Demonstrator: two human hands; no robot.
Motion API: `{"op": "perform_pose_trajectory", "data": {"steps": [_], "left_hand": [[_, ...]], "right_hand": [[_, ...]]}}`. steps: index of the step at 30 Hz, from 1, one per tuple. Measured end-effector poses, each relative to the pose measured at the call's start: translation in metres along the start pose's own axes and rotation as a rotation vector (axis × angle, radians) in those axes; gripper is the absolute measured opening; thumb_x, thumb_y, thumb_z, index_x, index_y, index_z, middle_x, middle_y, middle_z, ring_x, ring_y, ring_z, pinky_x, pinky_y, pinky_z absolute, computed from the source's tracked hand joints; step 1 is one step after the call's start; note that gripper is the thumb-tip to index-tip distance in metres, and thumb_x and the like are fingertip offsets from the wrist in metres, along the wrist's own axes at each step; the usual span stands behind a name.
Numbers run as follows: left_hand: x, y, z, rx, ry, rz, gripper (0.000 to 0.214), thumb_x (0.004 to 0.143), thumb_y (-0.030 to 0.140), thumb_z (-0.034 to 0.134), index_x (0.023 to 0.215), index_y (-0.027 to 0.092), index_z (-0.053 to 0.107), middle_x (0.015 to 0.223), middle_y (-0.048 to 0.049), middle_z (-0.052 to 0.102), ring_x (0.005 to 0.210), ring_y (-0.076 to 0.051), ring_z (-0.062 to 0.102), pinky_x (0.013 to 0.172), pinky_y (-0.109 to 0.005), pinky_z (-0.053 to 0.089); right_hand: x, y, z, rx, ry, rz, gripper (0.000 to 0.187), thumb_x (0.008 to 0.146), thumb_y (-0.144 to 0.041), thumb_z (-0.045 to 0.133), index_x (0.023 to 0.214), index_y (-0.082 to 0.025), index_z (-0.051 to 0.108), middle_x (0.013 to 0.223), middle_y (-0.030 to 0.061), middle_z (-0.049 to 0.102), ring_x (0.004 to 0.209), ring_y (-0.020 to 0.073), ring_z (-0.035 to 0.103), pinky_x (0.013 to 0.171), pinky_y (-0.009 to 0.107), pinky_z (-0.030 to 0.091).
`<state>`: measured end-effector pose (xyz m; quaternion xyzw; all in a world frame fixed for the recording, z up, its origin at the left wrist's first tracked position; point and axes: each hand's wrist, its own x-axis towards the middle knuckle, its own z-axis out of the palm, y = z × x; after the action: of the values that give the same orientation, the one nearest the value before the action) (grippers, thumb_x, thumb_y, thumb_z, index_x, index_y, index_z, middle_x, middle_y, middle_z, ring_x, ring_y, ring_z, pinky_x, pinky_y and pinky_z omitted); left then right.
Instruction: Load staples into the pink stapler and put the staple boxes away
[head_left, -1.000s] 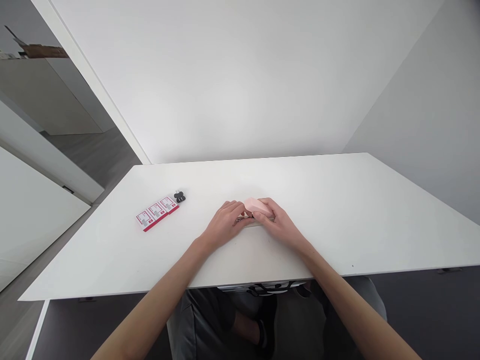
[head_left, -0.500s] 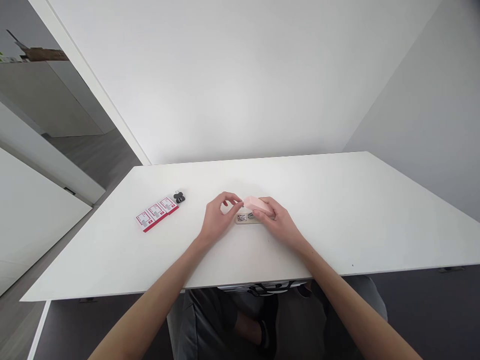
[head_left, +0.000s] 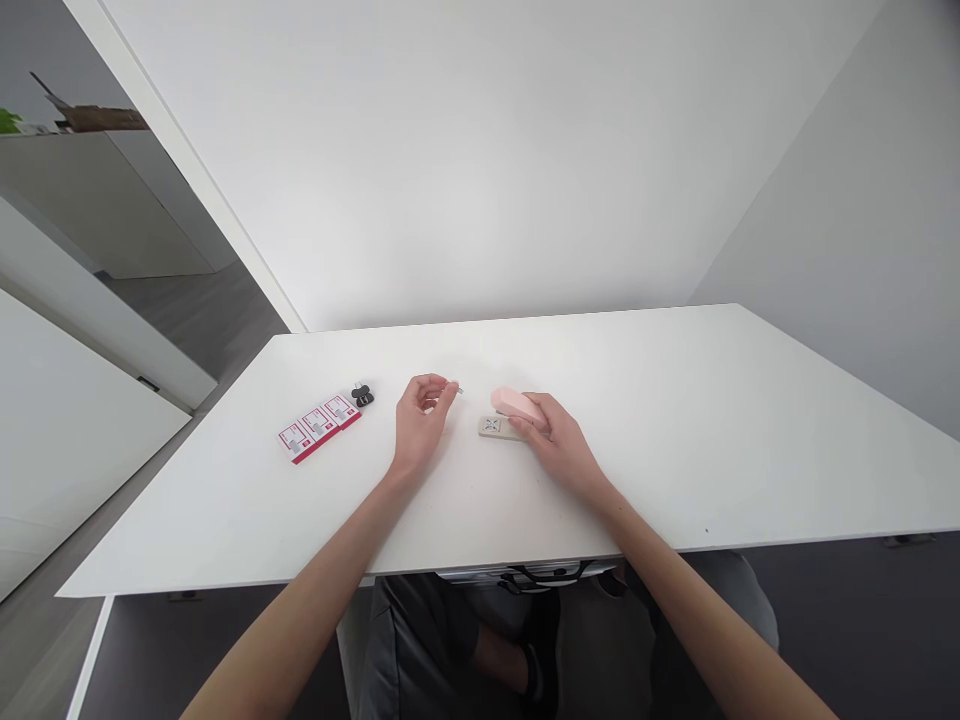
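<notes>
Near the middle of the table (head_left: 675, 440), the right hand (head_left: 551, 440) grips a pink stapler (head_left: 510, 413), its top swung up off the grey base. Just left, the left hand (head_left: 421, 415) pinches a tiny metal piece (head_left: 459, 390). Farther left lie three red-and-white boxes (head_left: 319, 428), closed, touching a black clip (head_left: 362, 395).

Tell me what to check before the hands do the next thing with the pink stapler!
1. Right hand on the pink stapler: ok, it grips the back end.
2. Stapler open: ok, pink top lifted above its base.
3. Left hand pinching a small metal piece: ok, something tiny shows at the fingertips; what it is, cannot tell.
4. Red and white boxes nearby: ok, three in a row left of the hand.
5. Black clip out of the way: ok, beside the boxes.
6. Staples inside the stapler: cannot tell.
</notes>
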<state>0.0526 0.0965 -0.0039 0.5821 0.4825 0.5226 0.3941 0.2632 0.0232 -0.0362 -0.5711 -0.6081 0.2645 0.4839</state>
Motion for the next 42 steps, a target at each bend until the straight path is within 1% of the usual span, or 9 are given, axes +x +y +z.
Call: {"op": "perform_pose_trajectory", "data": {"steps": [6,11,16,21,26,30,36,39,42], "left_hand": [[0.000,0.000,0.000,-0.023,0.000,-0.038,0.035,0.085,0.050,0.078,0.101,0.022,0.065,0.106,-0.0075,0.076,0.103,-0.022,0.070,0.093,-0.037,0.049],[0.001,-0.001,0.001,-0.030,0.012,-0.051,0.036,0.084,0.050,0.079,0.101,0.022,0.065,0.107,-0.0083,0.076,0.103,-0.022,0.070,0.093,-0.037,0.050],[0.000,0.000,0.000,-0.055,-0.005,-0.053,0.036,0.084,0.050,0.079,0.101,0.022,0.064,0.105,-0.0070,0.075,0.101,-0.021,0.069,0.091,-0.036,0.050],[-0.010,0.006,0.001,-0.136,-0.188,-0.025,0.038,0.085,0.049,0.081,0.107,0.024,0.064,0.102,-0.0046,0.075,0.092,-0.019,0.068,0.087,-0.035,0.051],[-0.021,0.010,0.006,-0.180,-0.492,0.054,0.036,0.086,0.044,0.081,0.112,0.024,0.064,0.102,-0.0054,0.076,0.088,-0.018,0.069,0.078,-0.033,0.052],[-0.023,0.010,0.008,-0.195,-0.586,0.052,0.036,0.086,0.045,0.081,0.109,0.023,0.066,0.104,-0.0064,0.077,0.082,-0.017,0.069,0.074,-0.033,0.052],[-0.024,0.013,0.009,-0.110,-0.521,0.075,0.035,0.087,0.050,0.077,0.107,0.024,0.067,0.104,-0.0078,0.077,0.081,-0.018,0.068,0.070,-0.033,0.052],[-0.023,0.011,0.008,0.087,-0.294,0.149,0.030,0.095,0.053,0.066,0.103,0.024,0.067,0.101,-0.0071,0.075,0.084,-0.020,0.067,0.073,-0.035,0.052],[-0.022,0.006,0.007,0.343,-0.104,0.391,0.022,0.100,0.045,0.061,0.109,0.026,0.068,0.121,-0.0087,0.071,0.110,-0.025,0.064,0.097,-0.043,0.050]], "right_hand": [[-0.002,0.000,0.006,-0.178,-0.057,-0.124,0.055,0.111,-0.039,0.035,0.165,-0.035,0.032,0.146,0.0086,0.061,0.127,0.0281,0.062,0.101,0.047,0.054],[-0.002,-0.003,0.014,-0.375,-0.033,-0.168,0.052,0.111,-0.033,0.032,0.162,-0.036,0.040,0.150,0.0077,0.059,0.126,0.0316,0.063,0.102,0.053,0.055],[-0.003,-0.001,0.017,-0.409,-0.027,-0.190,0.054,0.110,-0.035,0.037,0.164,-0.035,0.035,0.152,0.0107,0.056,0.130,0.0328,0.060,0.103,0.055,0.056],[-0.008,-0.004,0.012,-0.338,0.077,-0.341,0.055,0.105,-0.037,0.056,0.159,-0.033,0.043,0.152,0.0131,0.052,0.140,0.0325,0.053,0.109,0.054,0.053],[-0.012,-0.012,0.008,-0.280,0.218,-0.441,0.026,0.100,-0.036,0.068,0.126,-0.029,0.067,0.140,0.0127,0.060,0.132,0.0310,0.058,0.103,0.051,0.056],[-0.012,-0.015,0.008,-0.285,0.247,-0.513,0.014,0.100,-0.036,0.069,0.112,-0.028,0.071,0.133,0.0113,0.065,0.124,0.0290,0.063,0.101,0.050,0.056],[-0.013,-0.015,0.008,-0.279,0.218,-0.414,0.018,0.105,-0.037,0.058,0.109,-0.033,0.075,0.131,0.0073,0.070,0.124,0.0285,0.065,0.105,0.053,0.054],[-0.013,-0.015,0.007,-0.219,0.256,-0.368,0.019,0.105,-0.037,0.057,0.106,-0.031,0.075,0.129,0.0077,0.071,0.123,0.0284,0.065,0.105,0.053,0.053],[-0.012,-0.017,0.004,-0.117,0.349,-0.277,0.020,0.105,-0.037,0.056,0.107,-0.028,0.073,0.130,0.0095,0.071,0.125,0.0286,0.064,0.103,0.051,0.054]]}}
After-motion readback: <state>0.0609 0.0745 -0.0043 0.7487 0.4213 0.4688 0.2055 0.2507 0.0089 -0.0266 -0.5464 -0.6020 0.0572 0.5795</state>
